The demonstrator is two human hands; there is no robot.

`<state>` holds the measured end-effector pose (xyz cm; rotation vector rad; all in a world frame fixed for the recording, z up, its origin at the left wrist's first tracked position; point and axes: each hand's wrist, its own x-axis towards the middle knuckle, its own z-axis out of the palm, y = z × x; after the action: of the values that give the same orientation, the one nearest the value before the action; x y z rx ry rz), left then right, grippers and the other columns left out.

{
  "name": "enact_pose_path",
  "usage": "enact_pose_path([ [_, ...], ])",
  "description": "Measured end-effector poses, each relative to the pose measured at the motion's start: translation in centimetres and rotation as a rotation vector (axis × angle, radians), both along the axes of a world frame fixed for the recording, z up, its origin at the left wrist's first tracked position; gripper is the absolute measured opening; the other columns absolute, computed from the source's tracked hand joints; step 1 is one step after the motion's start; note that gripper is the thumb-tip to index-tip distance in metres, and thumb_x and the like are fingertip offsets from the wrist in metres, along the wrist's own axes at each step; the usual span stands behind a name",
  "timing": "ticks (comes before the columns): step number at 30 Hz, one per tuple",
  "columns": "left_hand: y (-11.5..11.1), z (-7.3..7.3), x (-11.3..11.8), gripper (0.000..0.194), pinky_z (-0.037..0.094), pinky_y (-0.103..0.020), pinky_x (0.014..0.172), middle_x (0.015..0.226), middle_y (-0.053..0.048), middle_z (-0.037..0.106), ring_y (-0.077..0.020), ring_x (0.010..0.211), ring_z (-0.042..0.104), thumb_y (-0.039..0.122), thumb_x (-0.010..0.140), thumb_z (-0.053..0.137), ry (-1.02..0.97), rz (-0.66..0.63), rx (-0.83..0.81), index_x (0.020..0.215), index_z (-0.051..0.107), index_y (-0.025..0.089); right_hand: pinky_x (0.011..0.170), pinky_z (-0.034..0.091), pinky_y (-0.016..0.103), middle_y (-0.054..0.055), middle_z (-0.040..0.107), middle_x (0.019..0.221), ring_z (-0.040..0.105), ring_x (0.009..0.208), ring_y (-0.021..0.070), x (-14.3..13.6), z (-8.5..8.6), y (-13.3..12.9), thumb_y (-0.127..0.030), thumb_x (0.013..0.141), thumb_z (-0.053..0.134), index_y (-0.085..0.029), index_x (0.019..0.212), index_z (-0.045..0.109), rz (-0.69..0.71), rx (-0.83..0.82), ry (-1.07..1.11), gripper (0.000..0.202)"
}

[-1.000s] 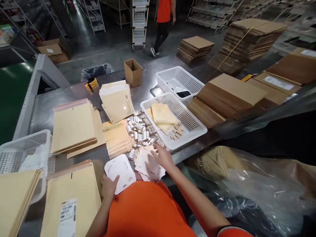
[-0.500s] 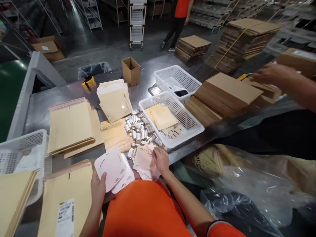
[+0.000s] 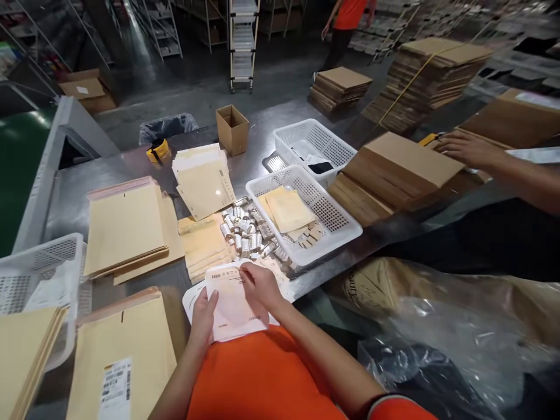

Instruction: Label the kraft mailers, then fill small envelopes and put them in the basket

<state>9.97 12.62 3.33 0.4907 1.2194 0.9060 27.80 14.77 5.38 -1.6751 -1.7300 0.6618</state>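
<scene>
Close to my body, my left hand (image 3: 203,315) grips white round-cornered printed cards (image 3: 192,297), its thumb lying over a flat pale pink printed square (image 3: 236,309) on top of them. I cannot tell whether that square is a sheet or a pouch. My right hand (image 3: 262,287) pinches its upper right edge. Just beyond my hands lie several small glass vials (image 3: 247,233) with white labels, in a loose heap. More pale pink pieces (image 3: 275,271) show partly behind my right wrist. Yellow padded envelopes (image 3: 203,242) are left of the vials.
A white basket (image 3: 324,242) holds envelopes; another basket (image 3: 280,137) stands behind it. Large envelopes (image 3: 125,227) are stacked left, beside a left basket (image 3: 81,291). Folded cardboard (image 3: 406,157) lies right, near a co-worker's hand (image 3: 464,149). A small open box (image 3: 231,131) stands at the back.
My right hand has lifted a pale pink square from the pile and brought it left over the white cards. My left hand has moved right with the cards. The vials stay put.
</scene>
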Motion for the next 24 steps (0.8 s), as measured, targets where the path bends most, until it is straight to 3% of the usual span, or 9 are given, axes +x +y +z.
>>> enact_pose_path([
  [2, -0.2, 0.3, 0.0, 0.057, 0.056, -0.042, 0.090, 0.111, -0.014, 0.074, -0.0302, 0.107, 0.069, 0.046, 0.071, 0.079, 0.009, -0.019, 0.008, 0.118, 0.062, 0.018, 0.066, 0.046, 0.024, 0.001, 0.070, 0.081, 0.063, 0.073, 0.0155, -0.3, -0.4, -0.2, -0.020, 0.092, 0.052, -0.022, 0.086, 0.066, -0.005, -0.026, -0.094, 0.015],
  [4, -0.2, 0.3, -0.2, 0.058, 0.058, -0.041, 0.087, 0.111, -0.014, 0.074, -0.0305, 0.105, 0.070, 0.047, 0.071, 0.079, 0.070, 0.010, 0.008, 0.117, 0.062, 0.017, 0.079, 0.048, 0.027, 0.005, 0.071, 0.100, 0.064, 0.092, 0.0194, 0.5, -0.3, 0.4, -0.020, 0.089, 0.057, -0.021, 0.088, 0.068, -0.024, -0.044, -0.183, 0.011],
  [7, -0.2, 0.0, -1.0, 0.056, 0.059, -0.041, 0.084, 0.110, -0.013, 0.075, -0.0316, 0.104, 0.070, 0.049, 0.068, 0.080, 0.140, 0.065, -0.025, 0.112, 0.063, 0.018, 0.094, 0.045, 0.032, 0.008, 0.064, 0.127, 0.058, 0.113, 0.0232, 4.7, -0.1, 3.1, -0.020, 0.090, 0.057, -0.022, 0.106, 0.068, -0.161, -0.127, -0.272, 0.020],
  [10, -0.1, -0.2, -2.0, 0.052, 0.060, -0.042, 0.082, 0.106, -0.011, 0.076, -0.0317, 0.101, 0.071, 0.048, 0.067, 0.080, 0.206, 0.093, -0.062, 0.107, 0.064, 0.020, 0.088, 0.046, 0.033, 0.015, 0.066, 0.118, 0.061, 0.108, 0.0247, 11.5, -0.7, 6.7, -0.017, 0.095, 0.045, -0.016, 0.113, 0.067, -0.382, -0.303, -0.364, 0.028],
  [14, 0.1, -0.2, -3.0, 0.047, 0.060, -0.044, 0.083, 0.103, -0.010, 0.077, -0.0316, 0.100, 0.072, 0.045, 0.069, 0.079, 0.253, 0.141, -0.100, 0.107, 0.064, 0.021, 0.082, 0.047, 0.036, 0.021, 0.069, 0.096, 0.066, 0.096, 0.0260, 18.7, -2.8, 9.1, -0.013, 0.089, 0.059, -0.007, 0.092, 0.071, -0.502, -0.558, -0.414, 0.014],
  [19, 0.3, -0.2, -2.8, 0.050, 0.060, -0.046, 0.085, 0.101, -0.010, 0.077, -0.0318, 0.101, 0.072, 0.044, 0.068, 0.080, 0.263, 0.193, -0.153, 0.108, 0.064, 0.020, 0.088, 0.053, 0.040, 0.007, 0.067, 0.107, 0.065, 0.096, 0.0180, 21.0, -5.2, 9.0, -0.032, 0.093, 0.063, -0.013, 0.103, 0.066, -0.491, -0.657, -0.401, 0.022],
  [24, 0.2, -0.1, -2.7, 0.056, 0.059, -0.047, 0.087, 0.101, -0.010, 0.077, -0.0318, 0.100, 0.072, 0.045, 0.065, 0.082, 0.245, 0.209, -0.185, 0.111, 0.063, 0.021, 0.086, 0.055, 0.039, 0.006, 0.067, 0.106, 0.065, 0.095, 0.0179, 22.5, -5.6, 9.6, -0.035, 0.094, 0.062, -0.013, 0.106, 0.065, -0.495, -0.605, -0.375, 0.025],
])
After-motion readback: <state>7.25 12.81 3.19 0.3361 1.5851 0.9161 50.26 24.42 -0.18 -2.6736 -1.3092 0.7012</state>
